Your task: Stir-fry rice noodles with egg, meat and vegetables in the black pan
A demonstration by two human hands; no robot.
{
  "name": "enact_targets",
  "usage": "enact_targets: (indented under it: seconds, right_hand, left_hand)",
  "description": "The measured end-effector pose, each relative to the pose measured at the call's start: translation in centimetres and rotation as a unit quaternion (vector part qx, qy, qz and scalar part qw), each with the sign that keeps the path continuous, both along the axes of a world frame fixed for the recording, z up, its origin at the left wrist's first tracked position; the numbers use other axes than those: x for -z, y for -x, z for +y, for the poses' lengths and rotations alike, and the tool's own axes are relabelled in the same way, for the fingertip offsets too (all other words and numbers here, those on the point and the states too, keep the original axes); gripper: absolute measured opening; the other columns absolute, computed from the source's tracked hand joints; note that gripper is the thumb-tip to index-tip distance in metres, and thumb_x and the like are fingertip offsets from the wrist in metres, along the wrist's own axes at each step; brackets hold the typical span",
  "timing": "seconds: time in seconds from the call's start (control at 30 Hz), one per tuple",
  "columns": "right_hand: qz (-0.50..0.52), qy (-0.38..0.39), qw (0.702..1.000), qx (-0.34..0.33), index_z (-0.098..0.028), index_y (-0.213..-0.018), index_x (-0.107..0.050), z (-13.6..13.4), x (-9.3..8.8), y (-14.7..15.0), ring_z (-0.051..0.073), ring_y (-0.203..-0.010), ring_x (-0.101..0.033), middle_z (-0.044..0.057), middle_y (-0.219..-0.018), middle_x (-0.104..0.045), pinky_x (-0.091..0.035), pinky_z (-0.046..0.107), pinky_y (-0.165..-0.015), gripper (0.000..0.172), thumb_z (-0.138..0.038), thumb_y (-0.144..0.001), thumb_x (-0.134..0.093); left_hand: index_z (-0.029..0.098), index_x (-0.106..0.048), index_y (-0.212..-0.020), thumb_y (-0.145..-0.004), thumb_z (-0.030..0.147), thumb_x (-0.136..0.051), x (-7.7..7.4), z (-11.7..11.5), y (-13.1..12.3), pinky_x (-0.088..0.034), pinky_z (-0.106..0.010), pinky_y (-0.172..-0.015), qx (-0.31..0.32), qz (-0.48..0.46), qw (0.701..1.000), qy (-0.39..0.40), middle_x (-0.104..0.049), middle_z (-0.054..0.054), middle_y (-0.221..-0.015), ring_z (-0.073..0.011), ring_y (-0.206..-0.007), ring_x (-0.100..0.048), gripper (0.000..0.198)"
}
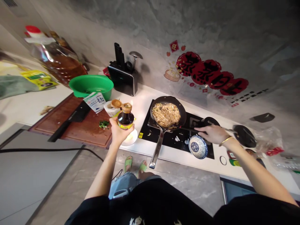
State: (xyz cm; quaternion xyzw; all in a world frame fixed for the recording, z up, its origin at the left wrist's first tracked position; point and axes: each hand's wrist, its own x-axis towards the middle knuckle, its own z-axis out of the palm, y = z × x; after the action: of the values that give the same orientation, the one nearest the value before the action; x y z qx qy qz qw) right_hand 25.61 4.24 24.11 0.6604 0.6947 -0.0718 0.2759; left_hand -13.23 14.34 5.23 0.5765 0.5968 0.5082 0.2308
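My left hand (120, 132) is wrapped round a dark sauce bottle (126, 118) with a yellow label, its brown flip cap open to the left. The bottle is upright over the counter, left of the stove. My right hand (212, 134) holds a black-handled spatula (188, 128) that reaches into the pan. Noodle-like food (166, 115) lies in the black pan (182, 114), which sits on the left burner with its steel handle pointing toward me. A blue-and-white bowl (198, 147) is below my right hand.
To the left are a brown cutting board (55, 125) with a black cleaver (79, 114) and chopped greens (103, 124), a green basin (91, 84), and a large oil bottle (61, 64). A knife block (122, 79) stands by the wall. A black lid (245, 136) lies at the right.
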Motion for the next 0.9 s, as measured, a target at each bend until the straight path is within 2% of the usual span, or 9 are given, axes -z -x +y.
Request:
enact_targets:
  seconds: [0.07,0.17,0.3,0.37,0.47,0.6,0.7,0.8,0.9]
  right_hand:
    - [-0.034,-0.035,0.998,-0.032,-0.035,-0.128,-0.053,0.1,1.4,1.7,0.020,-0.084,-0.064,0.005,-0.099,-0.070,-0.045,0.027,-0.066,0.041,-0.037,-0.091,-0.035]
    - [-0.059,-0.084,0.993,-0.051,-0.034,-0.133,-0.048,2.4,4.0,3.1,0.020,-0.082,-0.063,0.010,-0.098,-0.067,-0.042,0.026,-0.064,0.043,-0.037,-0.093,-0.033]
    - [-0.055,-0.122,0.991,-0.001,-0.031,-0.135,-0.044,7.0,7.1,2.1,0.021,-0.086,-0.063,0.012,-0.103,-0.066,-0.044,0.029,-0.071,0.044,-0.036,-0.092,-0.035]
    - [-0.043,-0.122,0.991,0.044,-0.029,-0.134,-0.047,8.2,7.9,0.6,0.023,-0.091,-0.063,0.012,-0.105,-0.067,-0.045,0.031,-0.076,0.044,-0.036,-0.092,-0.037]
    - [-0.008,-0.098,0.991,0.091,-0.024,-0.128,-0.055,7.6,7.4,-2.6,0.022,-0.099,-0.062,0.009,-0.111,-0.067,-0.046,0.031,-0.084,0.042,-0.034,-0.090,-0.040]
    - [0.059,-0.017,0.994,0.086,-0.026,-0.120,-0.062,4.3,3.4,-7.0,0.020,-0.100,-0.062,0.002,-0.114,-0.066,-0.045,0.028,-0.086,0.038,-0.035,-0.087,-0.044]
    - [0.075,0.024,0.996,0.052,-0.033,-0.120,-0.060,2.2,0.8,-7.6,0.019,-0.092,-0.065,-0.001,-0.108,-0.069,-0.047,0.029,-0.081,0.037,-0.037,-0.085,-0.048]
    - [0.032,0.003,0.999,0.021,-0.035,-0.121,-0.059,1.2,1.5,-5.4,0.021,-0.086,-0.066,0.001,-0.103,-0.070,-0.048,0.032,-0.078,0.038,-0.038,-0.085,-0.049]
    - [0.025,-0.089,0.995,0.030,-0.031,-0.126,-0.056,1.5,4.6,-2.2,0.020,-0.084,-0.067,0.004,-0.099,-0.071,-0.049,0.031,-0.076,0.041,-0.041,-0.089,-0.041]
  left_hand:
    - [0.013,-0.039,-0.104,-0.049,0.037,-0.074,0.0,0.2,0.1,-0.048,-0.035,-0.079,-0.002,-0.003,1.000,-0.001,-0.052,-0.008,-0.096,-0.0237,-0.090,-0.059,0.070]
    - [0.013,-0.039,-0.104,-0.048,0.037,-0.075,0.1,0.3,-0.1,-0.048,-0.036,-0.081,-0.004,-0.003,1.000,0.002,-0.052,-0.008,-0.094,-0.0240,-0.090,-0.059,0.071]
    - [0.013,-0.039,-0.105,-0.048,0.037,-0.075,0.4,0.3,-0.5,-0.048,-0.037,-0.082,-0.001,0.000,1.000,0.007,-0.053,-0.008,-0.095,-0.0249,-0.092,-0.059,0.071]
    - [0.013,-0.040,-0.105,-0.048,0.036,-0.074,0.5,0.1,-0.6,-0.048,-0.037,-0.082,0.005,0.002,1.000,0.009,-0.053,-0.009,-0.095,-0.0254,-0.093,-0.058,0.071]
    - [0.013,-0.040,-0.104,-0.047,0.037,-0.074,0.5,-0.1,-0.6,-0.048,-0.037,-0.082,0.006,0.006,1.000,0.012,-0.053,-0.009,-0.095,-0.0258,-0.094,-0.058,0.071]
    - [0.013,-0.039,-0.105,-0.048,0.037,-0.074,0.4,-0.1,-0.4,-0.048,-0.036,-0.080,0.000,-0.001,1.000,0.018,-0.053,-0.008,-0.093,-0.0251,-0.092,-0.058,0.071]
    - [0.013,-0.038,-0.104,-0.048,0.037,-0.074,0.1,0.1,-0.4,-0.048,-0.035,-0.079,0.002,-0.010,1.000,0.012,-0.053,-0.008,-0.093,-0.0248,-0.091,-0.058,0.071]
    - [0.013,-0.038,-0.104,-0.048,0.037,-0.074,-0.2,0.3,-0.5,-0.048,-0.035,-0.078,-0.001,-0.015,1.000,0.009,-0.052,-0.008,-0.093,-0.0248,-0.091,-0.058,0.071]
    - [0.014,-0.038,-0.104,-0.048,0.037,-0.073,-0.2,0.3,-0.6,-0.048,-0.035,-0.078,-0.001,-0.013,1.000,0.009,-0.053,-0.008,-0.094,-0.0245,-0.091,-0.059,0.070]
